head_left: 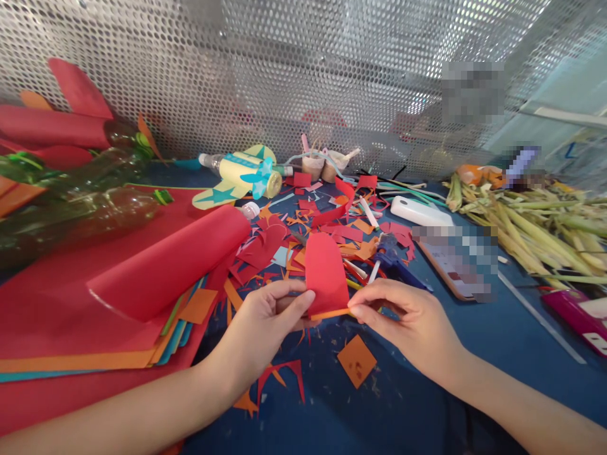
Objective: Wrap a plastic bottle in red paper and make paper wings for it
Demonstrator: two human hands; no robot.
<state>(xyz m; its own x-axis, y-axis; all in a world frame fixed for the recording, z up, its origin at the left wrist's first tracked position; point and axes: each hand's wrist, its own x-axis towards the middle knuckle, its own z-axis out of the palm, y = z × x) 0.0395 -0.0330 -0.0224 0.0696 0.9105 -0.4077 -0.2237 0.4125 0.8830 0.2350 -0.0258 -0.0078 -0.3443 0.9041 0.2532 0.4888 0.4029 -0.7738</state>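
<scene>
A red paper piece (326, 272) with a rounded top is held upright between my hands. My left hand (270, 316) pinches its lower left edge between thumb and fingers. Along its bottom edge runs a narrow orange strip (331, 313). The fingertips of my right hand (403, 316) are closed on the right end of that strip. Below them an orange paper square (356, 361) lies on the blue table. To the left rests a bottle wrapped in red paper (175, 262), its white cap pointing away from me.
Red and orange scraps (265, 243) litter the middle. Stacked coloured sheets (85, 322) and green bottles (95, 215) lie left. Behind stands a perforated metal panel (284, 76). A blue glue gun (396, 262), a phone (448, 265) and dried husks (531, 234) are right.
</scene>
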